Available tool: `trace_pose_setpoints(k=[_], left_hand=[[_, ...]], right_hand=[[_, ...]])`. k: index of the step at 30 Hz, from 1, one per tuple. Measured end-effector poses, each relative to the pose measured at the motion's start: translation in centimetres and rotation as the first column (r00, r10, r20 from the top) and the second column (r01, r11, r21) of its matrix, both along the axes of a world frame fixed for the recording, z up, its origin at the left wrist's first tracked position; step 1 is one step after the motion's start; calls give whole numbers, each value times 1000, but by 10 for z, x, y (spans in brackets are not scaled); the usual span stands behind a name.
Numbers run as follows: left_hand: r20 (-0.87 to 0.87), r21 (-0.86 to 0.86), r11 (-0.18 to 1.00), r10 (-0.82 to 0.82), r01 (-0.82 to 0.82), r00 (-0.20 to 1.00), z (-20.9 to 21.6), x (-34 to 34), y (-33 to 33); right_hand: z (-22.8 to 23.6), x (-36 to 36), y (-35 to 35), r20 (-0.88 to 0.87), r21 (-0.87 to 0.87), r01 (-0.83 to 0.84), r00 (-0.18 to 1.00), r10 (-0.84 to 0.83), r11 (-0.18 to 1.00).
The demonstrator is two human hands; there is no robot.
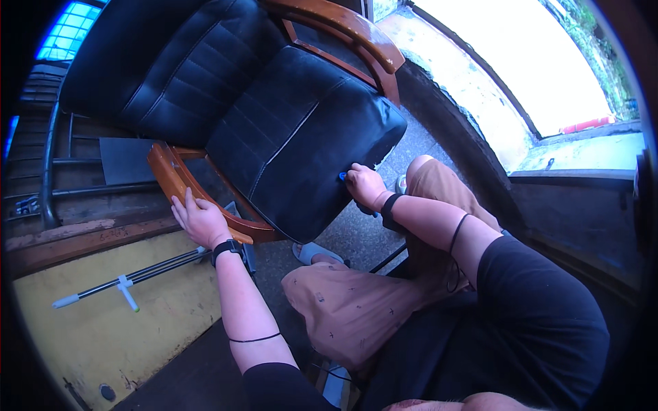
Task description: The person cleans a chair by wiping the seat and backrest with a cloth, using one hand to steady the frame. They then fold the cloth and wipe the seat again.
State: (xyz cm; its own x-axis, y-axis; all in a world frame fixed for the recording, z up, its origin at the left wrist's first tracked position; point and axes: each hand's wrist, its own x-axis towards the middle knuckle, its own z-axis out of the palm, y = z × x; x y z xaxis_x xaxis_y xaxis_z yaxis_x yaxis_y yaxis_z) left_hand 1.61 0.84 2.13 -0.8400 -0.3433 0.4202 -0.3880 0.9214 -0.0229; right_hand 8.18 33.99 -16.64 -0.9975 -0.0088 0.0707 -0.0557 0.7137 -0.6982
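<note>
A black leather armchair with stitched seams stands in front of me. My left hand lies on its left wooden armrest, fingers stretched out along the wood. At the front edge of the seat, my right hand is closed, with a small bright blue thing showing at its fingertips against the leather. Most of that blue piece is hidden, so its kind does not show. The right armrest is untouched and its varnish looks worn.
On a yellow board at left lies a thin dark pole with white fittings. A metal rack stands behind it. At right, a bright window is set above a ledge. My slippered foot rests on the speckled floor.
</note>
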Motion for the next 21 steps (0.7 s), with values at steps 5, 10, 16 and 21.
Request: trace_pose_setpoints(k=[5, 10, 16, 21], left_hand=[[-12, 6, 1000, -10, 11, 1000, -3, -3, 2], [-3, 21, 1000, 3, -3, 1000, 1, 0, 2], [4, 25, 1000, 2, -2, 1000, 4, -3, 9], [3, 57, 998, -4, 4, 1000, -4, -4, 15]], right_hand=[[-7, 12, -4, 82, 49, -293, 954, 288, 955], [20, -23, 7, 153, 135, -275, 955, 254, 952], [1, -14, 17, 98, 138, -277, 959, 266, 951], [-1, -4, 21, 125, 88, -346, 934, 334, 934]])
